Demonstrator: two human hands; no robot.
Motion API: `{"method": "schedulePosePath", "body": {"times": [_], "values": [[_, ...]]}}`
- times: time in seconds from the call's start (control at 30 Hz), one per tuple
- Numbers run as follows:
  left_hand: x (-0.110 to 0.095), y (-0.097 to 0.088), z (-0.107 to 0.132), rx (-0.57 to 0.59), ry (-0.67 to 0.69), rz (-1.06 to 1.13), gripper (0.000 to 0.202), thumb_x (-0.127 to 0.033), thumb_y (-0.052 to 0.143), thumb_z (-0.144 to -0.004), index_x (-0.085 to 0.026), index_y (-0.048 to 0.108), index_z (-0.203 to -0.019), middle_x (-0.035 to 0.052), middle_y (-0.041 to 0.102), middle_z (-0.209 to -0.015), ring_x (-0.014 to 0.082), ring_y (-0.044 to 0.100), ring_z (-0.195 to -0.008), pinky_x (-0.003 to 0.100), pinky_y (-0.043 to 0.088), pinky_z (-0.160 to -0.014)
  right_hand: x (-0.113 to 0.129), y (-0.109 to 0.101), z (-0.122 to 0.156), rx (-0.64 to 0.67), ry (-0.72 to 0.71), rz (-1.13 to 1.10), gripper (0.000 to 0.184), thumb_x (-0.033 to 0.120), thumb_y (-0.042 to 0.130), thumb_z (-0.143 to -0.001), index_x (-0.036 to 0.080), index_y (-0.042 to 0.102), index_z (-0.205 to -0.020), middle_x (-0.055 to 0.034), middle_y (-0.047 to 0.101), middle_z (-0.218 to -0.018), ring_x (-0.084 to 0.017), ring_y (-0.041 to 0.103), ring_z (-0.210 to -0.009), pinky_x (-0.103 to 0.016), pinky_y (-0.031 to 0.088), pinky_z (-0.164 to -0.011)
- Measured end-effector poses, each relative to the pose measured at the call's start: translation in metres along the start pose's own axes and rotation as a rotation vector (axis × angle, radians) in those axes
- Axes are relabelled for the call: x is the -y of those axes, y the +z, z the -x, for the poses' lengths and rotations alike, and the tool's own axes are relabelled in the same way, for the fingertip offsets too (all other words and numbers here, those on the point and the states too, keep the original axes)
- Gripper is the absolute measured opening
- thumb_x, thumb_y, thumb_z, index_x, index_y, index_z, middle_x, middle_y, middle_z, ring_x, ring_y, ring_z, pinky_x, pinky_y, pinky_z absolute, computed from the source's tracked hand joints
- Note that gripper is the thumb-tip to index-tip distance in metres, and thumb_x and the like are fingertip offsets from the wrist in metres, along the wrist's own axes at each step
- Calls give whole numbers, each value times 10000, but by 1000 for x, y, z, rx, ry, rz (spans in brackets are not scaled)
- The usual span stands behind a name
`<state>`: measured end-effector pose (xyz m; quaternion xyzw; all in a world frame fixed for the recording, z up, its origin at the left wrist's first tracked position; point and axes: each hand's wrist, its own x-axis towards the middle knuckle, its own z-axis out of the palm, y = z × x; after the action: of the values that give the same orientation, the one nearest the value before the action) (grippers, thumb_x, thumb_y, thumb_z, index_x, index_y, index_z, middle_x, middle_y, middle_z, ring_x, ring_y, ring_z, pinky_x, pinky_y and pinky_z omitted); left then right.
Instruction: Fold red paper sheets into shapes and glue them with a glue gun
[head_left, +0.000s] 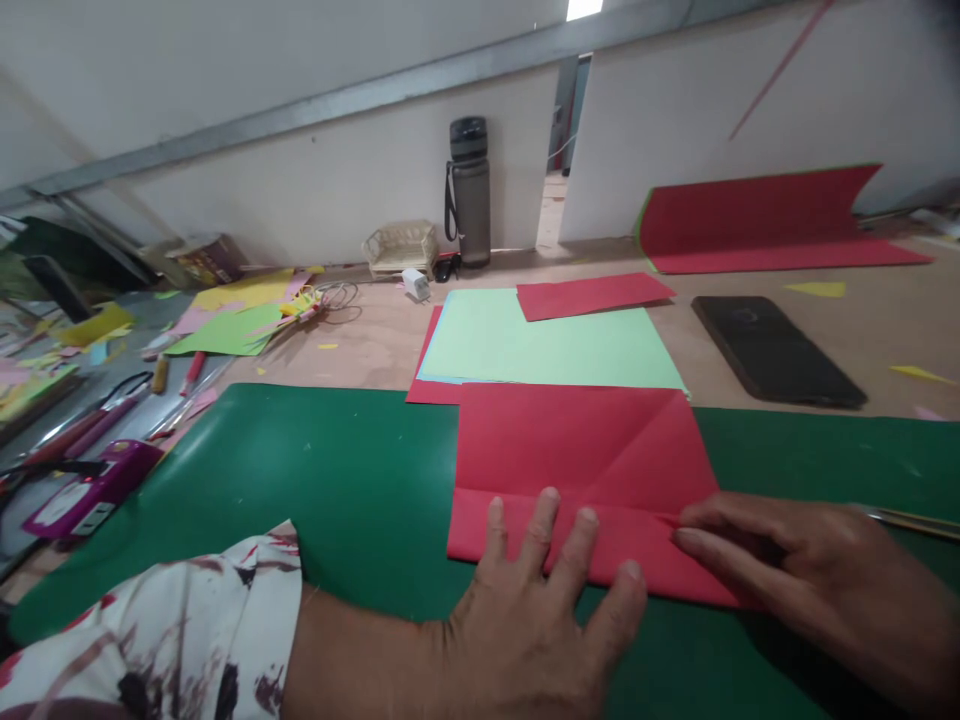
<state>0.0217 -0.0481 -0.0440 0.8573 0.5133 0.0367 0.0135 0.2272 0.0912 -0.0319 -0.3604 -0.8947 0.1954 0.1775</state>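
Observation:
A sheet of red paper (577, 440) lies on a green mat (352, 470), with its near part folded over in a band. My left hand (525, 620) rests on that band, fingers spread flat across the near edge. At the right end of the fold, my right hand (810, 580) pinches the red paper between thumb and fingers. A diagonal crease runs over the sheet's right half. Behind it lie light green sheets (540, 345) with a red strip (592, 295) on top. A thin metallic tool (915, 522) shows beside my right hand, only partly visible.
A dark phone (772, 350) lies at the right, below a folded red card (750, 225). A grey bottle (472, 195) stands against the wall near a small woven bench (400, 248). Paper scraps, tools and a purple device (94, 490) crowd the left.

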Motion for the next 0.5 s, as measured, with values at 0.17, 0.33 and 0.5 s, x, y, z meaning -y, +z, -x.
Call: {"method": "schedulePosePath", "body": {"times": [0.17,0.33,0.5], "values": [[0,-7,-1,12,1,53,654,-446,374,-937,-166,136,-1478,220,267,-1473,460,221,-1325,647,380,-923,6,-2,-4,50,63,-33,286,463,516,-804,285,677,-649,23,703,-661,-169,642,-553,-245,462,-502],[-2,-11,0,5,-51,114,599,-409,321,-958,-114,185,-1461,217,258,-1476,411,143,-1359,612,338,-987,7,-3,-3,95,106,-45,315,497,505,-803,269,645,-636,27,658,-613,-143,586,-495,-240,417,-477],[-1,-8,0,47,-52,146,665,-475,352,-939,-98,178,-1458,297,180,-1463,495,52,-1326,759,256,-896,9,-4,-4,109,123,-33,365,534,470,-800,262,637,-623,22,630,-582,-139,551,-473,-240,398,-471]]}}
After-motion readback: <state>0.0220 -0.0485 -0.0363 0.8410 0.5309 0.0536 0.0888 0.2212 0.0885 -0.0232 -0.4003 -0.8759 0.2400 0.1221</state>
